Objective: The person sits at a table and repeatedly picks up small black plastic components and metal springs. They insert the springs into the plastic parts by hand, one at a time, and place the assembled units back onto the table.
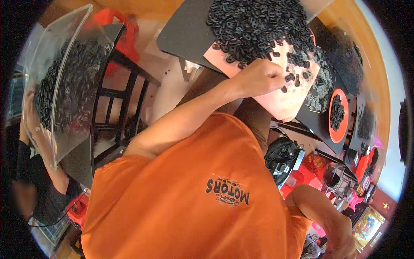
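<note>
My left hand (pixel 264 78) is closed, its fingers curled inward above a pale pink board (pixel 280 105). Whatever lies inside the fingers is hidden. A large heap of small black oval pieces with holes (pixel 258 26) covers the far part of the board. Several loose pieces (pixel 297 80) lie scattered just right of my left hand. My right arm is bent at the lower right, away from the board. Only part of my right hand (pixel 340 241) seems to show at the bottom edge, with its fingers hidden.
An orange-red oval dish (pixel 337 136) with black pieces stands on a dark table at the right, near a greyish pile (pixel 321 82). At far left, another person's arms (pixel 41 129) reach behind a clear plastic bin (pixel 64 95) of black pieces. A black backpack (pixel 280 153) sits below.
</note>
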### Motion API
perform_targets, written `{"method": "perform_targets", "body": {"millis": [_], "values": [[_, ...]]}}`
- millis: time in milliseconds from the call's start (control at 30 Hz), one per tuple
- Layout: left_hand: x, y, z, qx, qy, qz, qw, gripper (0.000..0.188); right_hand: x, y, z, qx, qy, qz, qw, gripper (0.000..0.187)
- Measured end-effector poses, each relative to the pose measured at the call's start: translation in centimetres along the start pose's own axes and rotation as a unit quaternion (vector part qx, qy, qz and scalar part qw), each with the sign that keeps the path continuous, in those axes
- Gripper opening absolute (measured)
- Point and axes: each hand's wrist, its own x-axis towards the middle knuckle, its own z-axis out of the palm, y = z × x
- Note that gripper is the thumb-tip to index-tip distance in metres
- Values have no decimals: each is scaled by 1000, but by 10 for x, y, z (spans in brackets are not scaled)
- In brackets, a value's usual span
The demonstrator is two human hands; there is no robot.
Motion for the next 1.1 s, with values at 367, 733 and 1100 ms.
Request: {"method": "perform_targets", "body": {"millis": [367, 733, 1100], "values": [[1, 3, -1, -3, -1, -16, 1000, 23, 10, -2, -3, 31, -10, 0, 999, 22], [-6, 10, -1, 66, -29, 17, 997, 19, 16, 30, -16, -9, 38, 127, 991, 22], [-3, 13, -2, 35, -43, -35, 998, 23, 37, 243, -32, -382, -210, 146, 888, 18]]}}
